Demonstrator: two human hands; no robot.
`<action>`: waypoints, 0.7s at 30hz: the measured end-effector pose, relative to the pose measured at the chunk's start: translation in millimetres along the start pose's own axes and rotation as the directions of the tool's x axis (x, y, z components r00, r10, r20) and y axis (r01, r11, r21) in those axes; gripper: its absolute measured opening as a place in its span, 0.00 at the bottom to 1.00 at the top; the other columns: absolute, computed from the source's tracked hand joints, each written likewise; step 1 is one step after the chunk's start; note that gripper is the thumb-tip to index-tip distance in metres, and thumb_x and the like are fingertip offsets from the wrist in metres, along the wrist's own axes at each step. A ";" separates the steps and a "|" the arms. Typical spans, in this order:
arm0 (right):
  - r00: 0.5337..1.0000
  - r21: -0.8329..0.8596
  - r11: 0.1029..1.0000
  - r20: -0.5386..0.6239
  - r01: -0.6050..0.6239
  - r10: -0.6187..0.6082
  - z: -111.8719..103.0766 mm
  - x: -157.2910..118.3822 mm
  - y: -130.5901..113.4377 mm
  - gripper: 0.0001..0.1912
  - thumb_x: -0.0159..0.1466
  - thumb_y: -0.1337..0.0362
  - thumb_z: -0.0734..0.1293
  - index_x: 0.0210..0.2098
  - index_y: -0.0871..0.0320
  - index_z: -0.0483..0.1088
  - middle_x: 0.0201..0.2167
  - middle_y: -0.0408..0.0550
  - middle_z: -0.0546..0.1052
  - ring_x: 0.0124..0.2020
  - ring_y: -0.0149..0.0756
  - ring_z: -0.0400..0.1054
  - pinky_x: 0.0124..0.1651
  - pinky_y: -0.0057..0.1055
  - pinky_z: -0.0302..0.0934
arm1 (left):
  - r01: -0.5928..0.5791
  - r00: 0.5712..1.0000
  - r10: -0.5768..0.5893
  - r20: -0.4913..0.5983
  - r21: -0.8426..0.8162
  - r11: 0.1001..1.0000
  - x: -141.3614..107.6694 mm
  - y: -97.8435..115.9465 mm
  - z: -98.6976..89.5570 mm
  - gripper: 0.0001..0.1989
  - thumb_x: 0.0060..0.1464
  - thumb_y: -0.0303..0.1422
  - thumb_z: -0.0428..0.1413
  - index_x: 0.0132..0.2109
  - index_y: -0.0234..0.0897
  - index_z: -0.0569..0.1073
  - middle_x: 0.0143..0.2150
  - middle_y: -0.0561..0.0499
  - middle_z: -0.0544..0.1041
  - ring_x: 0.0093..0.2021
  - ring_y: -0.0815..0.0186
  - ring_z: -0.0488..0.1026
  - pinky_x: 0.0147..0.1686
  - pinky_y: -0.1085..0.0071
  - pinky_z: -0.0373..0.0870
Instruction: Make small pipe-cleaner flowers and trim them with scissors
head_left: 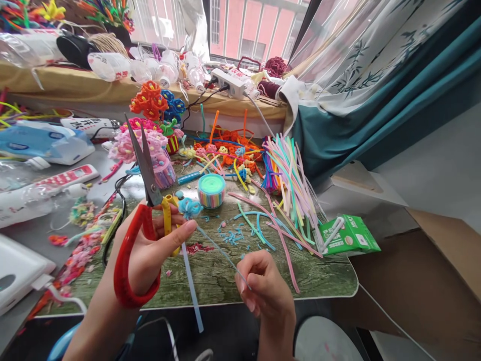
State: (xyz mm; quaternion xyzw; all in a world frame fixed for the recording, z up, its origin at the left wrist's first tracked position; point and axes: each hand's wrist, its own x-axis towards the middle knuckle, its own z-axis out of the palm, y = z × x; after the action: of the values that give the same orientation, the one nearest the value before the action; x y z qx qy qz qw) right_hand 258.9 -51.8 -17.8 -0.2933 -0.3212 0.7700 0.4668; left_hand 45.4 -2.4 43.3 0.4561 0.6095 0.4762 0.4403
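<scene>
Scissors [153,189] pointing away, blue stem [218,247] slanting to right hand [266,285]

— Metal on the scissor blades [146,165]?
— Yes, smooth and greyish, with glossy red plastic for the handle [122,255].
— And on the blue flower [190,207]?
— Fuzzy and matt. Much the same on the pastel stems [295,183].
— Beneath?
— Wood-grain look across the mat [319,276], with a slight sheen. Clear, shiny plastic for the bottle [108,66]; matt cloth for the teal curtain [334,140]; matt brown cardboard for the box [406,265].
</scene>
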 end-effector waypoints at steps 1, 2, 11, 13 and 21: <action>1.000 0.003 1.000 0.003 -0.004 0.004 -0.1 -0.5 -0.2 0.32 0.48 0.35 0.86 0.19 0.56 0.78 0.08 0.38 0.69 0.07 0.22 0.49 0.10 0.21 0.37 | -0.004 1.000 0.004 -0.020 -0.001 1.000 -0.3 2.8 1.1 0.31 0.36 0.49 0.78 0.43 0.49 0.71 0.33 0.60 0.79 0.37 0.61 0.82 0.37 0.64 0.81; 1.000 0.007 1.000 0.007 -0.007 0.007 -0.1 -1.0 -0.4 0.32 0.47 0.35 0.87 0.20 0.57 0.79 0.08 0.38 0.70 0.07 0.21 0.49 0.10 0.20 0.38 | -0.011 0.999 0.011 -0.039 -0.001 1.000 -0.6 5.1 2.2 0.31 0.35 0.48 0.78 0.43 0.49 0.72 0.32 0.60 0.79 0.35 0.61 0.82 0.35 0.64 0.80; 0.998 0.009 0.999 0.050 -0.040 0.040 3.3 -2.8 -3.1 0.29 0.49 0.38 0.88 0.21 0.57 0.82 0.10 0.40 0.72 0.08 0.22 0.55 0.11 0.19 0.41 | -0.080 0.995 0.080 -0.053 0.008 0.997 -2.7 6.8 5.0 0.27 0.40 0.47 0.78 0.43 0.50 0.75 0.35 0.57 0.84 0.39 0.57 0.85 0.39 0.61 0.83; 0.997 -0.009 0.999 0.051 -0.050 0.050 4.0 -2.4 -3.6 0.29 0.49 0.38 0.87 0.21 0.57 0.82 0.11 0.40 0.73 0.08 0.22 0.55 0.11 0.20 0.41 | -0.080 0.995 0.081 -0.055 0.018 0.997 -0.4 5.6 5.8 0.27 0.42 0.48 0.78 0.44 0.49 0.75 0.36 0.57 0.84 0.39 0.57 0.85 0.38 0.62 0.82; 0.992 -0.070 0.997 -0.117 0.034 -0.043 2.8 0.7 8.5 0.25 0.54 0.45 0.87 0.25 0.58 0.81 0.14 0.40 0.76 0.11 0.23 0.62 0.14 0.19 0.50 | -0.136 0.988 0.144 -0.064 0.115 0.984 2.0 6.3 12.9 0.27 0.52 0.60 0.70 0.42 0.46 0.73 0.34 0.56 0.82 0.31 0.64 0.78 0.27 0.67 0.66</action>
State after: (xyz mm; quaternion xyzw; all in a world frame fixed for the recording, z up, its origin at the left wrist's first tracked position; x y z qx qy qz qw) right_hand 252.0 -54.8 -22.7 -0.3478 -0.3247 0.7308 0.4895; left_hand 58.4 2.7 47.3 0.5039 0.6167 0.4877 0.3576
